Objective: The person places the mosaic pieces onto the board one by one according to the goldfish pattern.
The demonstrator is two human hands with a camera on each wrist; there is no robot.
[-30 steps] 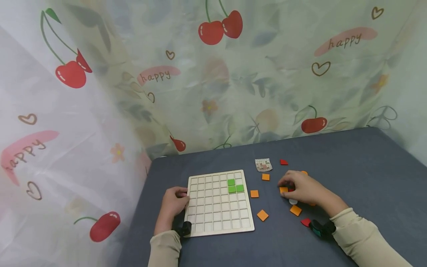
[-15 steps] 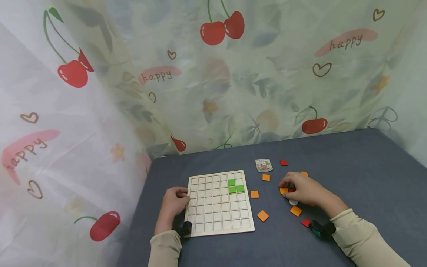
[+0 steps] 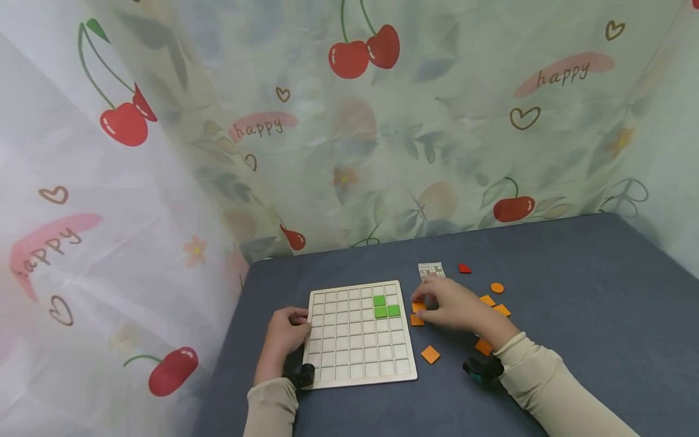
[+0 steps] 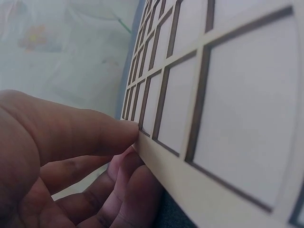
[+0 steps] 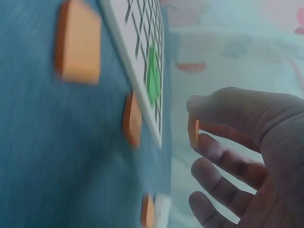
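A pale wooden grid board (image 3: 355, 385) lies on the table with three green square tiles (image 3: 380, 312) in cells near its upper right. My left hand (image 3: 285, 332) grips the board's left edge; in the left wrist view the thumb (image 4: 95, 130) lies at the rim and the other fingers curl below it. Just off the board's right side, my right hand (image 3: 455, 306) pinches an orange square tile (image 5: 193, 130) between thumb and fingertips, raised above the table. Another orange tile (image 3: 417, 320) lies below that hand, beside the board.
An orange square (image 3: 430, 354) lies near the board's lower right. More orange squares (image 3: 502, 310), an orange round piece (image 3: 497, 287) and a red piece (image 3: 464, 268) lie further right. A small printed grid card (image 3: 431, 269) is partly hidden behind the right hand.
My right hand has picked up an orange tile from the pile and carried it left, towards the board. The left hand has stayed at the board's edge.
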